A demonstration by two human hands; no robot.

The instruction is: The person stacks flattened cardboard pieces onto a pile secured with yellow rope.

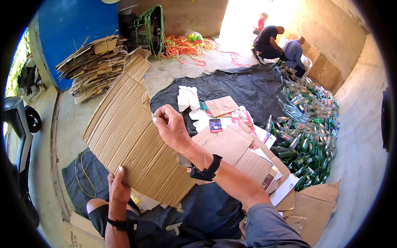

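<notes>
A large sheet of corrugated cardboard (136, 139) is tilted up before me, with fold lines and torn edges. My left hand (119, 186) grips its lower left edge, the thumb on the face towards me. At its right edge my right hand (169, 124) pinches the torn margin between thumb and fingers. Beneath and to the right lie flattened cardboard pieces (229, 145), with a brown paper piece (221, 106), white cartons (188, 97) and a small dark printed card (216, 125) farther up.
A heap of glass bottles (310, 139) lies at the right, on and beside a black tarp (229, 80). Tied cardboard (96, 65) is stacked at the back left, near tangled orange straps (183, 46). Several people (268, 43) are at the back right. A scooter (21, 136) stands left.
</notes>
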